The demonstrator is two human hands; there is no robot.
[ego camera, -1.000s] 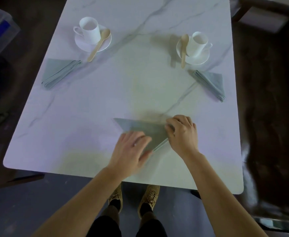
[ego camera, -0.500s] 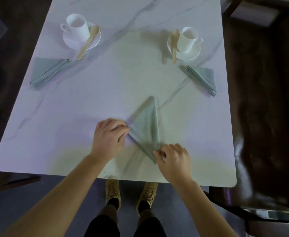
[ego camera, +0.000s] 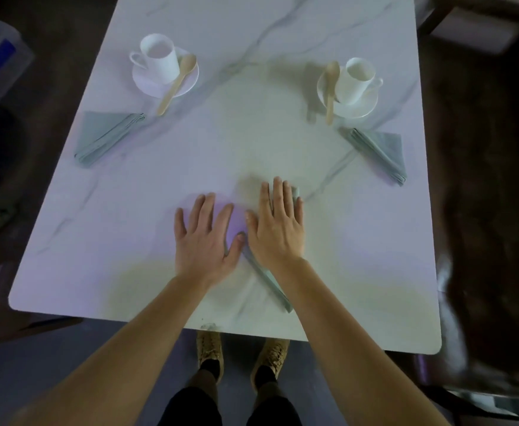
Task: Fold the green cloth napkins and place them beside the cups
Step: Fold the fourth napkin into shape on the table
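On the far left of the white marble desk [ego camera: 122, 216] lies a folded green napkin [ego camera: 106, 136]. It is a soft cloth triangle with a thick edge of layers. It sits just below the left cup [ego camera: 158, 59], so that place looks done. The cup is smooth and white and stands on a round saucer [ego camera: 147, 84]. A pale wooden spoon [ego camera: 176, 83] leans on the saucer.

In the middle, near the person, the left hand [ego camera: 205, 241] lies flat with fingers spread. It holds nothing, and only its thumb side touches the cloth. Just beside it, the right hand [ego camera: 278, 226] is flat too and presses down on a third napkin [ego camera: 267, 278]. I think the press makes the fold sharp. A thin green edge pokes out toward the desk's near side.

On the right, another cup [ego camera: 355, 79] and spoon [ego camera: 331, 90] sit on a saucer [ego camera: 364, 110], with a folded napkin [ego camera: 381, 150] near them.
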